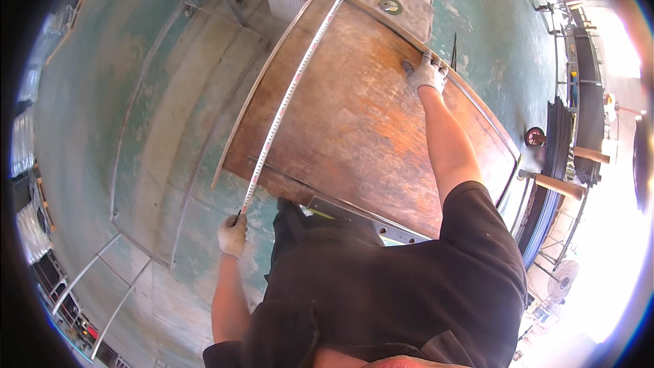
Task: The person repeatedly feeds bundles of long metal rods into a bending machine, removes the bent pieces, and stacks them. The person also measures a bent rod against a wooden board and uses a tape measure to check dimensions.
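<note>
Two hands (233,235) (428,75) spread apart: left gripping tape (281,111), right arm (449,140) outstretched.

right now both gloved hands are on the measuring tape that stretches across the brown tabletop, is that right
Not quite: only the left gloved hand is on the measuring tape that stretches across the brown tabletop. The head view shows the right gloved hand at the tabletop's far edge, apart from the tape.

The tabletop (340,102) looks scuffed and matt, the tape (274,128) smooth, the gloves (429,76) cloth.
</note>
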A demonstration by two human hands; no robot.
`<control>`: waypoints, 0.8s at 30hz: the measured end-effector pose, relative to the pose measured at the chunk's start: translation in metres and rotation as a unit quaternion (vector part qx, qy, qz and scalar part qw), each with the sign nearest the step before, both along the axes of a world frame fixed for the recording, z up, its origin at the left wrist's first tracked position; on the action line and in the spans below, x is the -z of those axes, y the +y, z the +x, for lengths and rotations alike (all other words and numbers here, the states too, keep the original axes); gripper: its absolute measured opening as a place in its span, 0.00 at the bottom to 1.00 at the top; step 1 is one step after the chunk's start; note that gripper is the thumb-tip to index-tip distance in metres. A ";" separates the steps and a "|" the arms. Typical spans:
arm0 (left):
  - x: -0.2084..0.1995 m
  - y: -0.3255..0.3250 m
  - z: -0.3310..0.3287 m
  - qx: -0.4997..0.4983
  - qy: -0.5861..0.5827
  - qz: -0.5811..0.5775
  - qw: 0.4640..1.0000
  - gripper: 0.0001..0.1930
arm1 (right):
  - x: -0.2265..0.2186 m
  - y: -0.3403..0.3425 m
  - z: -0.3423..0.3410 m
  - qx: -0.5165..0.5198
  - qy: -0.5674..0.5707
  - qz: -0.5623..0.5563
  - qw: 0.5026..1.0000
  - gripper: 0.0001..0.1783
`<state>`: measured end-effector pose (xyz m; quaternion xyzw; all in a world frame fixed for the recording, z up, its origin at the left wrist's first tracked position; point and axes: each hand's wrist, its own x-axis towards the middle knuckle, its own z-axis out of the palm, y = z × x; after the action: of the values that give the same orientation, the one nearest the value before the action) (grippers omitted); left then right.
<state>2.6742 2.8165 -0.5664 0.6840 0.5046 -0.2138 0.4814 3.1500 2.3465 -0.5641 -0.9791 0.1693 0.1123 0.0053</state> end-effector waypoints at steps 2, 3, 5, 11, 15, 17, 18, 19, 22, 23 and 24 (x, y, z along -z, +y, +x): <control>0.025 0.009 -0.015 0.032 -0.009 0.023 0.999 0.18 | -0.005 0.003 -0.002 -0.004 0.002 0.009 1.000 0.55; 0.035 0.015 -0.022 0.049 -0.009 0.032 0.998 0.17 | -0.001 0.002 -0.002 -0.002 0.006 0.003 1.000 0.56; 0.041 0.029 -0.026 0.092 -0.001 0.064 0.994 0.19 | 0.012 -0.003 0.005 0.001 0.022 -0.013 1.000 0.57; 0.000 0.026 0.000 0.137 0.009 0.108 0.985 0.24 | 0.037 -0.024 0.010 -0.018 -0.003 -0.021 1.000 0.57; -0.002 0.031 0.002 0.162 0.025 0.113 0.980 0.23 | 0.039 -0.024 0.011 -0.046 -0.014 -0.042 0.998 0.56; -0.002 0.030 0.001 0.161 0.034 0.113 0.980 0.23 | 0.043 -0.025 0.013 -0.058 -0.012 -0.061 0.996 0.56; -0.006 0.029 0.003 0.163 0.034 0.114 0.980 0.23 | 0.044 -0.026 0.014 -0.061 -0.013 -0.071 0.995 0.56; -0.009 0.028 0.005 0.164 0.033 0.115 0.979 0.23 | 0.045 -0.027 0.015 -0.063 -0.013 -0.072 0.995 0.56; -0.012 0.026 0.008 0.161 0.043 0.109 0.980 0.23 | 0.038 -0.021 0.013 -0.059 -0.005 -0.079 0.995 0.56; -0.012 0.026 0.007 0.160 0.041 0.111 0.980 0.22 | 0.040 -0.019 0.013 -0.061 -0.006 -0.080 0.995 0.56; -0.011 0.026 0.007 0.161 0.037 0.112 0.980 0.22 | 0.041 -0.021 0.014 -0.062 -0.008 -0.083 0.995 0.55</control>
<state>2.6816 2.8427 -0.5554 0.7976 0.4255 -0.2561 0.3425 3.1640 2.3256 -0.6047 -0.9857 0.1172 0.0898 -0.0810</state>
